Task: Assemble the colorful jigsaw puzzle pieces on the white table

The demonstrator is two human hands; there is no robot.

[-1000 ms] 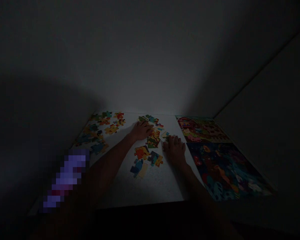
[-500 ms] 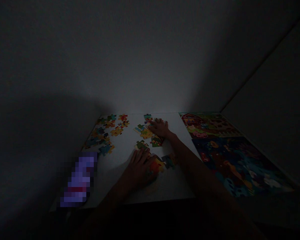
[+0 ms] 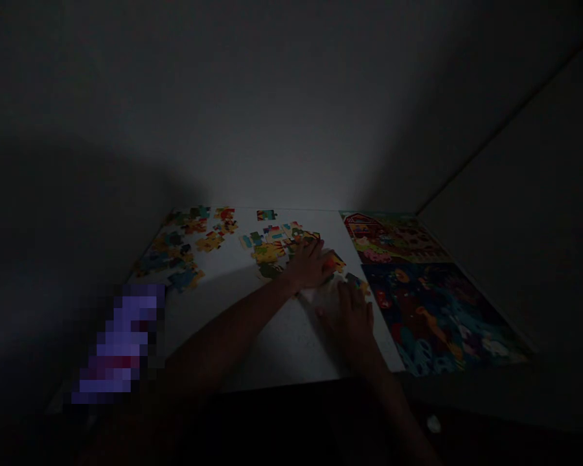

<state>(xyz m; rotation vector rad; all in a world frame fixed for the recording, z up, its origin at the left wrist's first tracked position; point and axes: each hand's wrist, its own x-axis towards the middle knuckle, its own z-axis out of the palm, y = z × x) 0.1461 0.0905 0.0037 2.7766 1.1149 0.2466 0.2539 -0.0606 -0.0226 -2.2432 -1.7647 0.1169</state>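
The scene is very dim. My left hand (image 3: 311,265) lies flat, fingers spread, on a group of colourful loose puzzle pieces (image 3: 272,243) in the middle of the white table (image 3: 282,343). An orange piece (image 3: 334,263) shows just past its fingertips. My right hand (image 3: 352,317) rests palm down on the table, nearer to me, with its fingertips by a few pieces (image 3: 357,281) beside the dark ocean puzzle (image 3: 437,317). Neither hand visibly grips a piece.
A second cluster of loose pieces (image 3: 184,252) lies at the table's left side. A finished farm puzzle (image 3: 388,239) sits at the back right, above the ocean puzzle. A blurred purple object (image 3: 121,343) is at the near left. Walls close off the back and right.
My left hand went from the near pieces forward and right onto the middle group. My right hand pulled back from the far pieces to the near right. Some pieces shifted toward the finished puzzles.
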